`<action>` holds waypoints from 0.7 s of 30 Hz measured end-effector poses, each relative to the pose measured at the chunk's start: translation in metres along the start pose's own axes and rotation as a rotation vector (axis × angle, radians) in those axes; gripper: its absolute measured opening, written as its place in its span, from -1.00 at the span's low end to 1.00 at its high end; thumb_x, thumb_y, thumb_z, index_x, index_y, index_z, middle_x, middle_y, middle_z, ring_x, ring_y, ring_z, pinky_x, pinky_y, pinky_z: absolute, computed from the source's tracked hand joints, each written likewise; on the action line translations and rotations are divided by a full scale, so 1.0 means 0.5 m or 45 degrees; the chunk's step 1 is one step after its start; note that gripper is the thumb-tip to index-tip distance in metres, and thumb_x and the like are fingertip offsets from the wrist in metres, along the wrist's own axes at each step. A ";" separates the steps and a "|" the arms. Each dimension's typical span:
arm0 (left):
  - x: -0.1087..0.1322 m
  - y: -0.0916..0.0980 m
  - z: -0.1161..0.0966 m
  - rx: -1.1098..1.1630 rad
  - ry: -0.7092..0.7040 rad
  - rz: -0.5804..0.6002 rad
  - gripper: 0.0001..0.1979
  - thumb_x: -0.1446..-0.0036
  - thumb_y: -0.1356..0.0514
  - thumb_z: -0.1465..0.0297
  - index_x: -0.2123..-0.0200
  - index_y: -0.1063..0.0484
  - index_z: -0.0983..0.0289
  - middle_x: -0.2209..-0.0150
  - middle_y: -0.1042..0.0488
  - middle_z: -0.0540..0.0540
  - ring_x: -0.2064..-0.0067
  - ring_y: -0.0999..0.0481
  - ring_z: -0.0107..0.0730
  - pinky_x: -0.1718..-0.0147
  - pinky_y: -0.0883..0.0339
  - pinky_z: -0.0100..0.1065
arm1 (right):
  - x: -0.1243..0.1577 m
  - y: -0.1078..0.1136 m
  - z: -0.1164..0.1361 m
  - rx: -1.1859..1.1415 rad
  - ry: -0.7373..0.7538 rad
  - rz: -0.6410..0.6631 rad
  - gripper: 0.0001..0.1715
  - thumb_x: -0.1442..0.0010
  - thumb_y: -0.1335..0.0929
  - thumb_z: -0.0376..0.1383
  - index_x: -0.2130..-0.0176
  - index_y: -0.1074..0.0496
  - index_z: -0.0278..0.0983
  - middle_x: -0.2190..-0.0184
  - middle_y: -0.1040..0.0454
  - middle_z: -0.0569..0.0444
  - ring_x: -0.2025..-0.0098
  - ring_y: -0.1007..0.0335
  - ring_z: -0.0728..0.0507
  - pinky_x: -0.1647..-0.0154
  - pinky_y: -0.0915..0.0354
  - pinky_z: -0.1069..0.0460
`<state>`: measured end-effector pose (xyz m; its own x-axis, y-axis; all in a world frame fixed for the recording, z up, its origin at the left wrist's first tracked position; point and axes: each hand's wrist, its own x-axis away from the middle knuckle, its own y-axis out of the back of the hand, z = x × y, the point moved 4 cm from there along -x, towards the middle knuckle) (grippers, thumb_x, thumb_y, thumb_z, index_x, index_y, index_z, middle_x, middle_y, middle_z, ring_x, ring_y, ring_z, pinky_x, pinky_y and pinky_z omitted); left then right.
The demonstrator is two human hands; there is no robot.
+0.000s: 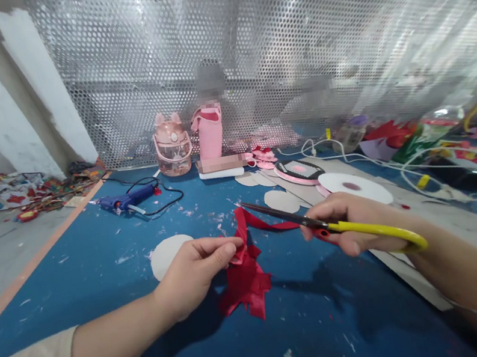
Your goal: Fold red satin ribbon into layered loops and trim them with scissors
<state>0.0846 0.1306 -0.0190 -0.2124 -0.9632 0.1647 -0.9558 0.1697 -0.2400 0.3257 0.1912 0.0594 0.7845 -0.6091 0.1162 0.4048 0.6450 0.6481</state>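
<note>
Pinched between thumb and fingers of my left hand is a piece of red ribbon, gathered at the top, with its cut, ragged ends hanging down. A narrow strip of the same ribbon runs from there across to my right hand. That hand is closed around scissors with yellow handles and dark blades. The blades point left, just above the strip, and look closed. A pale round disc lies on the table behind my left hand, partly covered by it.
On the blue table lie a blue glue gun with a black cord, several grey discs and cardboard sheets. A pink water bottle and a pink pouch stand before a perforated metal screen. White cables cross the right side.
</note>
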 end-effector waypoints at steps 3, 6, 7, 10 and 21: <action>0.002 -0.004 -0.001 -0.053 0.066 0.005 -0.80 0.08 -0.39 0.36 0.30 -0.64 0.21 0.39 -0.62 0.02 0.39 -0.44 -0.51 0.30 -0.30 -0.43 | 0.001 -0.001 0.001 0.042 0.002 -0.001 -0.12 0.14 -0.33 0.40 0.30 -0.47 -0.33 0.56 -0.18 0.19 0.54 0.06 0.02 0.55 0.05 0.07; 0.008 -0.007 -0.007 -0.073 0.043 0.037 -0.75 0.08 -0.36 0.44 0.25 -0.63 0.17 0.40 -0.61 -0.04 0.46 -0.38 -0.58 0.39 -0.25 -0.49 | -0.001 -0.001 0.005 0.102 0.016 -0.016 -0.13 0.09 -0.31 0.39 0.31 -0.46 -0.34 0.56 -0.17 0.18 0.53 0.05 0.02 0.55 0.06 0.07; 0.010 -0.008 -0.010 -0.091 0.022 0.050 -0.75 0.07 -0.34 0.45 0.24 -0.63 0.16 0.37 -0.61 -0.05 0.47 -0.36 -0.60 0.41 -0.23 -0.50 | -0.002 -0.002 0.007 0.113 0.024 -0.018 -0.14 0.08 -0.30 0.39 0.32 -0.45 -0.34 0.56 -0.16 0.18 0.53 0.05 0.02 0.55 0.06 0.08; 0.014 -0.014 -0.015 -0.131 0.012 0.136 -0.73 0.02 -0.30 0.46 0.19 -0.63 0.16 0.18 -0.62 -0.01 0.37 -0.44 -0.57 0.33 -0.28 -0.49 | -0.004 -0.004 0.009 0.087 0.040 -0.001 -0.16 0.07 -0.31 0.37 0.31 -0.45 -0.34 0.56 -0.15 0.20 0.53 0.07 0.03 0.56 0.08 0.08; 0.007 -0.014 -0.010 0.035 -0.002 0.118 -0.38 0.06 -0.39 0.34 -0.13 -0.40 0.20 0.29 -0.61 0.01 0.31 -0.52 -0.45 0.20 -0.35 -0.34 | 0.011 -0.005 -0.009 0.017 -0.089 0.283 -0.06 0.20 -0.34 0.41 0.22 -0.43 -0.32 0.45 -0.23 0.15 0.46 0.00 0.00 0.50 0.04 0.09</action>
<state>0.0897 0.1271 -0.0121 -0.2991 -0.9440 0.1390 -0.9263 0.2522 -0.2801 0.3311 0.1884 0.0552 0.8189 -0.4838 0.3089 0.2192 0.7609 0.6107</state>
